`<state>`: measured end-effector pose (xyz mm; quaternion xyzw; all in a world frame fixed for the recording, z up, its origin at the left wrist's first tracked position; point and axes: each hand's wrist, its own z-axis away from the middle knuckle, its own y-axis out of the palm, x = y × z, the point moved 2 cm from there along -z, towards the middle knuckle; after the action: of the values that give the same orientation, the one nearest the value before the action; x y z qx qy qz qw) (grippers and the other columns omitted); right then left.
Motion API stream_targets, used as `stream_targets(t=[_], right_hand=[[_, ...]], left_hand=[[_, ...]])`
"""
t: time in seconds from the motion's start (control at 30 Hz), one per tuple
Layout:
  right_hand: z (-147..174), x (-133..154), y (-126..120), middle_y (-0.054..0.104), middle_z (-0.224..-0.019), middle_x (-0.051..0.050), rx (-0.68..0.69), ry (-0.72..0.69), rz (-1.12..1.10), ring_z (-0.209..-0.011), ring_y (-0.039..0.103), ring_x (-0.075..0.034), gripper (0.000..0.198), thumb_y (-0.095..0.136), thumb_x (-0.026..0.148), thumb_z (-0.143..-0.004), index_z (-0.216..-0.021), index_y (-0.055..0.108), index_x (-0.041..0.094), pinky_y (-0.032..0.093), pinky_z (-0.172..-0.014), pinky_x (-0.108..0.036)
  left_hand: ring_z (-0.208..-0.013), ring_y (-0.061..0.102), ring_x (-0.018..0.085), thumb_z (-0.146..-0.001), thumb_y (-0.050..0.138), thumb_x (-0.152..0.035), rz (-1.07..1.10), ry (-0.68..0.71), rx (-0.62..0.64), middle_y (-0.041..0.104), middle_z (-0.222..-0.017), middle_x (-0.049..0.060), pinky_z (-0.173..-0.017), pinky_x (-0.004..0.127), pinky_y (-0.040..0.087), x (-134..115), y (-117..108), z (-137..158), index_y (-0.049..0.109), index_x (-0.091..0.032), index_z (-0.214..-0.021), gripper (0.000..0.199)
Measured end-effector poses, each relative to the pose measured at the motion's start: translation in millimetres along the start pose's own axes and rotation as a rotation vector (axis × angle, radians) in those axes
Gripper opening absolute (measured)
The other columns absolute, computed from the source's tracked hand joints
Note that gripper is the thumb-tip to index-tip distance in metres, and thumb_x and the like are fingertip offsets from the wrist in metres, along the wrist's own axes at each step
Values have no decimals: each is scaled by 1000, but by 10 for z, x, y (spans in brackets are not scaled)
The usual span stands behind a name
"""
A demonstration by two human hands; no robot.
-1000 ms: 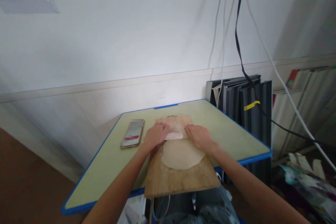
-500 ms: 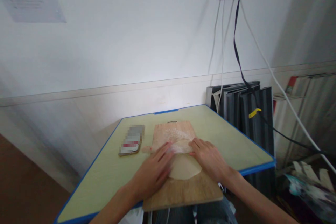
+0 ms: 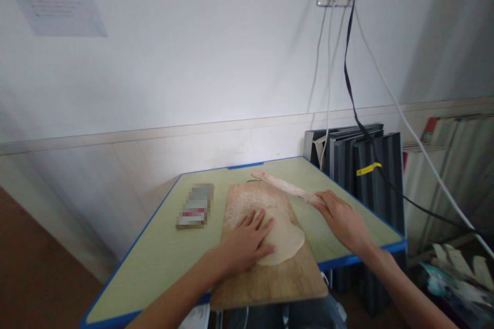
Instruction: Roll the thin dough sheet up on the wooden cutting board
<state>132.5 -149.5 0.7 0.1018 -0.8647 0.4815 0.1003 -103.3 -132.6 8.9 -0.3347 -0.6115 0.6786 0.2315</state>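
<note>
Two-handed work, head view: dough (image 3: 285,239) flat on wooden board (image 3: 266,288), under open, spread left hand (image 3: 250,241); rolling pin (image 3: 283,185) clear of dough, gripped by one end in right hand (image 3: 341,218), above worktop (image 3: 154,262). Apparently positioning dough for rolling; seemingly calls next for withdrawing left hand before lowering rolling pin.

I am reading no legible text, brand, number or sign from my position. On the wall (image 3: 193,67), at upper left, a pale sheet (image 3: 73,15) is carrying rows of print; the characters are appearing too blurred for me to decipher. On the table (image 3: 150,262), the phone (image 3: 195,208) is showing a pixelated surface with a reddish band across it; the mosaic is masking any lettering. At right, a yellow tag (image 3: 369,169) is projecting from the black cable (image 3: 346,61); any marking on it is remaining too small to read.
</note>
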Motion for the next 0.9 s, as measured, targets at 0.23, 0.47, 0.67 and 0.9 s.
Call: stream_targets(t=[0.23,0.47,0.67,0.9], right_hand=[[10,-83,61,63,-93,-5,-30,-46,-82,-81,62,-20,23,34,32,-90,-95,54,22,45,-65,-30],[-88,-156,112,63,-90,-6,-15,-117,-116,-80,62,-22,27,30,35,-91,-91,54,22,46,-68,-33],[-328,-220,83,63,-95,-8,37,-171,-95,-86,61,-24,29,32,35,-90,-95,56,20,45,-72,-35],[-575,-166,-60,62,-90,-7,-32,-240,-247,-83,60,-22,28,35,39,-90,-95,55,20,46,-73,-32]], left_hand=[[-112,48,25,-72,67,-40,102,-46,-38,51,-122,11,-94,44,39,185,-143,-496,49,-14,-117,54],[-80,58,16,-83,54,-36,253,-121,82,60,-93,3,-70,34,50,462,-101,-775,57,-13,-96,26],[-68,57,11,-84,54,-33,497,-147,-9,59,-84,1,-60,28,49,514,-68,-717,56,-14,-95,22],[-60,54,11,-73,58,-19,658,-308,-391,55,-67,-3,-56,24,43,597,-37,-499,53,-15,-82,11]])
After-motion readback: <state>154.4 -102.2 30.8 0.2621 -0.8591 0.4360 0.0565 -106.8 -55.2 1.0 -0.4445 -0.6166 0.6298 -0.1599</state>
